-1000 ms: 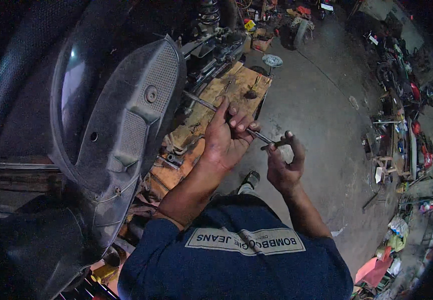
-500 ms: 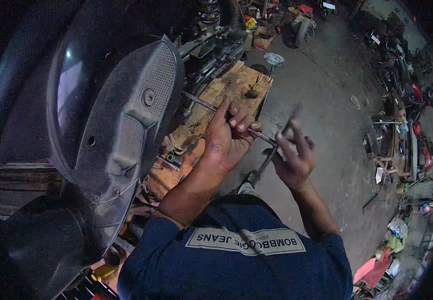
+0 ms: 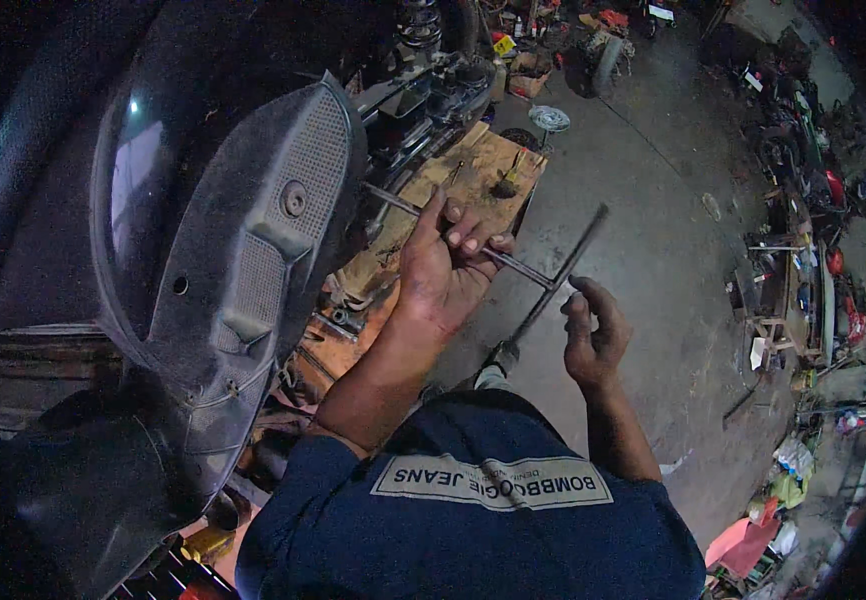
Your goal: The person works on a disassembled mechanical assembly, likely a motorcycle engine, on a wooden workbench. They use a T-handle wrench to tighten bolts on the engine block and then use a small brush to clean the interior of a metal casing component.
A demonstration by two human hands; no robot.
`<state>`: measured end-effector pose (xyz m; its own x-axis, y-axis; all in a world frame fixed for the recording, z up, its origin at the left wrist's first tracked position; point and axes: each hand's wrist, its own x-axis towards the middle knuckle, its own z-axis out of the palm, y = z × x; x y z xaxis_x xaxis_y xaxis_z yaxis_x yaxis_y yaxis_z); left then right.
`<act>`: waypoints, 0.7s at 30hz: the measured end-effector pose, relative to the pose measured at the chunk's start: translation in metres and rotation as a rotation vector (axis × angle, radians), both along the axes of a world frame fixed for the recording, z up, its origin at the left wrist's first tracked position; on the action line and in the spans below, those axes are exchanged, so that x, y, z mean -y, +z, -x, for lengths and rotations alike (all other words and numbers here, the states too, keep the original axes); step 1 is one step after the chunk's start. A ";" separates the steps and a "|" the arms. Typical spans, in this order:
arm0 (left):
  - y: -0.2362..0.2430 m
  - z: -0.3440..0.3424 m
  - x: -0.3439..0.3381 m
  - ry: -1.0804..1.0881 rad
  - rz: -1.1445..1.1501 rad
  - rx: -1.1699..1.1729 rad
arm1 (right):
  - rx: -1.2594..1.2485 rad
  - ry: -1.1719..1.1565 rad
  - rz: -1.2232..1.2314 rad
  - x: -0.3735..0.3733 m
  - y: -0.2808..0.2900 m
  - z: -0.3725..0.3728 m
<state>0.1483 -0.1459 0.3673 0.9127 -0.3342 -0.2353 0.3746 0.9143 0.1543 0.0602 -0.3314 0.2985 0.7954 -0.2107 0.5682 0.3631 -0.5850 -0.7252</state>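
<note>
My left hand (image 3: pixel 445 267) is wrapped round the long shaft of a metal T-handle wrench (image 3: pixel 518 265), which reaches from under the grey footboard (image 3: pixel 253 230) of a scooter out to its crossbar (image 3: pixel 578 240). The crossbar slants from lower left to upper right and looks slightly blurred. My right hand (image 3: pixel 595 330) hangs just right of the crossbar, fingers apart and loosely bent, seemingly holding nothing. Whatever the wrench's far end engages is hidden behind the footboard.
A wooden board (image 3: pixel 508 205) with small tools lies below the dark metal machinery (image 3: pixel 433 100). A round metal object (image 3: pixel 549 118) stands beyond it on the concrete floor (image 3: pixel 673 300). Parts and motorbikes (image 3: pixel 783 150) line the right side; plastic bags and clutter (image 3: pixel 793 460) lie lower right.
The crossbar has swung round to a long diagonal. My right hand has let go of it and moved slightly right. My left hand keeps its hold, shifted slightly left.
</note>
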 end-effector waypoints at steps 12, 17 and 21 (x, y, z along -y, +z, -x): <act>-0.005 -0.001 -0.002 -0.017 -0.020 0.022 | 0.237 -0.016 0.416 -0.011 0.012 -0.009; -0.008 -0.001 -0.003 -0.029 0.001 0.050 | 0.170 0.032 0.314 -0.015 0.014 -0.010; -0.013 -0.002 -0.002 -0.041 0.015 0.041 | 0.084 -0.012 0.103 -0.025 0.000 -0.004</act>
<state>0.1507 -0.1435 0.3538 0.9067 -0.3751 -0.1931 0.4058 0.9004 0.1566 0.0646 -0.3068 0.2987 0.7418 -0.1567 0.6520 0.4127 -0.6597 -0.6281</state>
